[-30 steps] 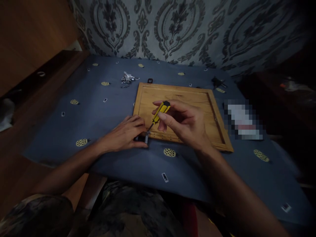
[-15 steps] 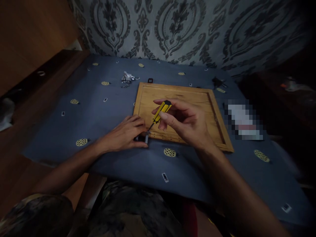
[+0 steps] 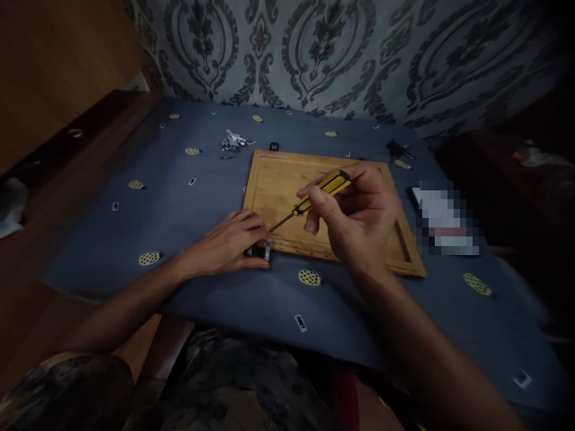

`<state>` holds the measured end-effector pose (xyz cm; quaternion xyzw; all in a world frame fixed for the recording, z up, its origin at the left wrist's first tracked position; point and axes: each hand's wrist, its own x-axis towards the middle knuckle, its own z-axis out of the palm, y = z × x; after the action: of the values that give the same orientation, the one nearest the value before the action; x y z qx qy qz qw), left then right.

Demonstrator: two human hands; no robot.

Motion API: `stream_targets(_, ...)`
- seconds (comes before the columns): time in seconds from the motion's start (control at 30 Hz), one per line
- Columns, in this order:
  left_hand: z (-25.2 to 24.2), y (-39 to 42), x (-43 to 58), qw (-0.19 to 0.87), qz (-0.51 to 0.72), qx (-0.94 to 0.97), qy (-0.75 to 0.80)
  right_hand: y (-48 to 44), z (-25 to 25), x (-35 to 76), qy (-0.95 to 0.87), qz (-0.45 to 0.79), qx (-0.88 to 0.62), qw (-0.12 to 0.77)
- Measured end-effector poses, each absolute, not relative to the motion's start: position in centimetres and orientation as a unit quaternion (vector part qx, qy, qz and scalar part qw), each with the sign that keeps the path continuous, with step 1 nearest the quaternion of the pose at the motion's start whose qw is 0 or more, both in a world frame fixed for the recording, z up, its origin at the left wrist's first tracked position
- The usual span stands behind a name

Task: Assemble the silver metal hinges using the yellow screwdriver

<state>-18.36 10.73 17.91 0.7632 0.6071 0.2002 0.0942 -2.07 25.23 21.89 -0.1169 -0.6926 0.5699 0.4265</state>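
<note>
In my right hand (image 3: 359,209) is a screwdriver (image 3: 322,193) with a yellow and black handle, gripped between thumb and fingers. Its shaft slants down to the left, the tip close to a small dark bracket with a metal edge (image 3: 266,251). That bracket sits at the near left corner of a wooden panel (image 3: 287,179) with a raised frame. My left hand (image 3: 238,239) closes around the bracket from the left, thumb along its near side. Small dark holes run along the panel's near edge. Whether the tip touches the bracket, I cannot tell.
Behind the panel lies a pile of small metal hardware (image 3: 233,141), with a black bracket (image 3: 274,146) beside it. Black parts (image 3: 398,149) rest at the back right. A blurred-out flat object (image 3: 444,218) lies to the right on the blue patterned tablecloth (image 3: 215,185).
My right hand has shifted right and tilted the screwdriver flatter, its tip coming off the bracket's screw area slightly upward. My left hand has stayed in place.
</note>
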Motion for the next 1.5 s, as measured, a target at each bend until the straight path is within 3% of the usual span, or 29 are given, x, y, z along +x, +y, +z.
stream_targets(0.6,17.7,10.6,-18.5,0.084,0.194,0.767,0.605,25.6,20.7,-2.5,-0.719,0.582,-0.076,0.372)
stream_targets(0.83,17.6,10.7,-18.4,0.091,0.195,0.760,0.613,26.1,21.6,-1.9,-0.736,0.602,-0.050,0.304)
stream_targets(1.13,17.9,10.7,-18.4,0.097,0.182,0.766,0.609,25.7,21.7,-2.1,-0.724,0.599,-0.066,0.336)
stream_targets(1.5,17.9,10.7,-18.4,0.099,0.177,0.762,0.615,25.7,21.7,-1.9,-0.748,0.585,-0.048,0.309)
